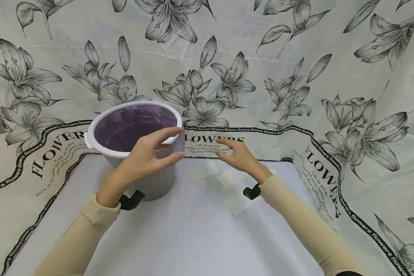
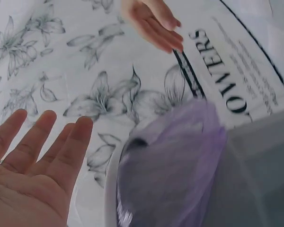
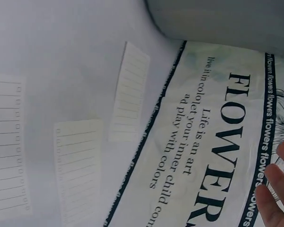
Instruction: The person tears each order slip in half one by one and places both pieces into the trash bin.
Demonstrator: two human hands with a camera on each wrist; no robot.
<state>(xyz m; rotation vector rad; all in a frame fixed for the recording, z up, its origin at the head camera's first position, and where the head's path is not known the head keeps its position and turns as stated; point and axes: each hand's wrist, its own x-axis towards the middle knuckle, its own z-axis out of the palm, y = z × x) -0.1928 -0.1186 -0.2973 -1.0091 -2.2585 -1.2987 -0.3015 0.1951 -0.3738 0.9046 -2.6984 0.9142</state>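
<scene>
A grey bin (image 1: 156,182) with a white rim (image 1: 143,104) stands at the left of the table, lined with a translucent purple bag (image 1: 124,124). Part of that bag (image 2: 210,125) folds over the rim in the left wrist view. My left hand (image 1: 143,155) is raised in front of the bin's near right side, fingers and thumb spread apart, holding nothing. To the right of the bin my right hand (image 1: 239,155) hovers above the table, its fingers extended and nothing between them. In the right wrist view only some fingertips of the right hand (image 3: 277,184) show.
Lined paper slips lie right of the bin: one near the back edge (image 1: 201,171), one beneath the right hand (image 1: 231,177), one closer to me (image 1: 239,203). Behind the white table (image 1: 193,237) hangs a flower-printed cloth (image 1: 227,46).
</scene>
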